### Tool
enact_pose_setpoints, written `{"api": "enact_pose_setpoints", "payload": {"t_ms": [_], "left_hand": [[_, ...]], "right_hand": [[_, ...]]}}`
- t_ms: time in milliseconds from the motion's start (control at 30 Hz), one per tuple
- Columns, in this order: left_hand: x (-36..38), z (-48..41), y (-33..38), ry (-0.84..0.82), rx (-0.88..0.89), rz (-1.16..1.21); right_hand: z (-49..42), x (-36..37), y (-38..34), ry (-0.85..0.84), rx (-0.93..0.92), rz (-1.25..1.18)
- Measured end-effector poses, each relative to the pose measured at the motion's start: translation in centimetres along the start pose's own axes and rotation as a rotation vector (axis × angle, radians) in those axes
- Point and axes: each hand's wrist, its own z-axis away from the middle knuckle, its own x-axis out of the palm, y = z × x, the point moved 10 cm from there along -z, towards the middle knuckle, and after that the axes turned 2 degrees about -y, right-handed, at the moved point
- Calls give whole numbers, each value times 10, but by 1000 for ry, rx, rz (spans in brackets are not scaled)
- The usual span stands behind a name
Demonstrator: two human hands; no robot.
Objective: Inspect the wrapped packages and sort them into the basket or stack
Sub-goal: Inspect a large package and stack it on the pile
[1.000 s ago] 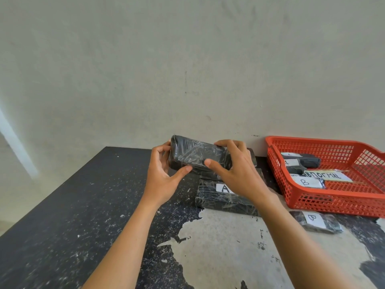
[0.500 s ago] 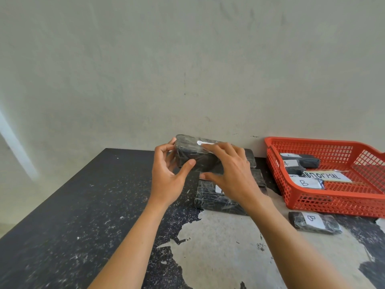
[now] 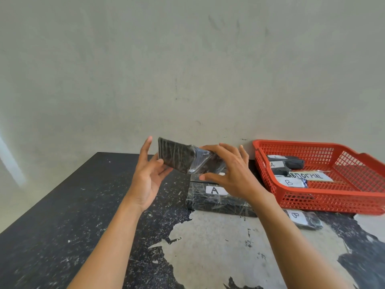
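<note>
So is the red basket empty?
Not empty. The red basket holds several black wrapped packages; white labels on them read A and B.

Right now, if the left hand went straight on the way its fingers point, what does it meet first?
Likely the wall. The left hand points up and away, fingers passing just left of the wrapped package the right hand grips. Depth is unclear.
</note>
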Motion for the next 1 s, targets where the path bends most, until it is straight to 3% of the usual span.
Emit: {"api": "enact_pose_setpoints", "payload": {"t_ms": [233,600,733,1000], "left_hand": [[9,6,-4,-13,-62,-97],[32,8,4,3,88,-422],[35,7,0,-26,110,-503],[43,11,-1,-50,213,-582]], "right_hand": [[1,10,8,-62,57,-39],[1,6,-1,-49,37,-333],[0,1,3,47,81,-308],[2,2,1,28,29,-170]]}}
